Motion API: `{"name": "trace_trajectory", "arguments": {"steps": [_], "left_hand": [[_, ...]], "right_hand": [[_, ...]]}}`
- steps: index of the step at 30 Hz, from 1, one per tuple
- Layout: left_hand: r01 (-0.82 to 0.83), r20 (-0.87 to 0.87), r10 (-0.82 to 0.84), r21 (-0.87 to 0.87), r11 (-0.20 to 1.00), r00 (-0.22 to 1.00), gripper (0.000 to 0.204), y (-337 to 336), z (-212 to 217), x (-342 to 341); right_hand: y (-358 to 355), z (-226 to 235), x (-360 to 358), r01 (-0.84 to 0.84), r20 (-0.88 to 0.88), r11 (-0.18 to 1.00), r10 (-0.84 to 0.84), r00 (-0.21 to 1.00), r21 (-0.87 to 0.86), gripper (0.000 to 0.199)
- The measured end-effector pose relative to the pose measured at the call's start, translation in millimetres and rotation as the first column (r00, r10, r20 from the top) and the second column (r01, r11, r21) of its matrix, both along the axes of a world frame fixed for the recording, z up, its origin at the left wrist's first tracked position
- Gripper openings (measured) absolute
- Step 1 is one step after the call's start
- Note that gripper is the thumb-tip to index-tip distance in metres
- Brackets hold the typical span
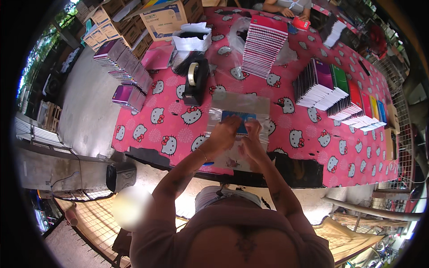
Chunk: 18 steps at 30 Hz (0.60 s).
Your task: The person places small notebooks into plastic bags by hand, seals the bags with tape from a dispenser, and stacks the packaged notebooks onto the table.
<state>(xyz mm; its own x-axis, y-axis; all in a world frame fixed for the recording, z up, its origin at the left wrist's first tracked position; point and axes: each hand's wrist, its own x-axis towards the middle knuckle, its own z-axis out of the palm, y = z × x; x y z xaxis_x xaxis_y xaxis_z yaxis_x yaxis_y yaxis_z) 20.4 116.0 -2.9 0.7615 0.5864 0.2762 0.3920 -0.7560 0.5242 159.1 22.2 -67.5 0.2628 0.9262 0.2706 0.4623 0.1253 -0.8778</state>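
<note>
**Left hand [226, 129] and right hand [254, 133] half cover a blue notebook [242, 119]**

We find the notebook near the table's front edge, lying on clear plastic [255, 102], its spiral-bound edge facing away from the person. Much of its cover is hidden by the hands. The left fingers are bent and bunched over its left part; the right fingers curl narrowly at its right side. We cannot tell whether either set pinches the plastic, since the fingertips are too small and partly covered. Glare blurs the sheet's outline, and the forearms hide some of its lower portion.

A blue object [208, 164] by the left forearm shows too little for us to name. Beyond the left hand stands a black tape dispenser [194, 91] with a pale roll. Farther off, we see a tall stack of red notebooks [266, 47]; to the right, rows of notebooks [322, 85] in several colours.

At the top, another person [286, 6] is cut off by the frame, one hand at a red item [300, 23] that we cannot identify.
</note>
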Motion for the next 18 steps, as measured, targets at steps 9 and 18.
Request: {"name": "trace_trajectory", "arguments": {"steps": [9,18], "left_hand": [[0.049,-0.023,-0.045,0.216,0.975,0.999,0.050,-0.2,-20.6,-16.9],[-0.554,0.292,0.677,-0.404,0.728,0.676,0.021,126.7,-5.8,-126.4]], "right_hand": [[-6.1,55.5,13.6,-0.006,0.891,0.996,0.078,0.446,-0.084,0.059],[-7.2,55.3,13.6,-0.042,0.870,0.999,0.042,0.492,-0.024,0.052]]}}
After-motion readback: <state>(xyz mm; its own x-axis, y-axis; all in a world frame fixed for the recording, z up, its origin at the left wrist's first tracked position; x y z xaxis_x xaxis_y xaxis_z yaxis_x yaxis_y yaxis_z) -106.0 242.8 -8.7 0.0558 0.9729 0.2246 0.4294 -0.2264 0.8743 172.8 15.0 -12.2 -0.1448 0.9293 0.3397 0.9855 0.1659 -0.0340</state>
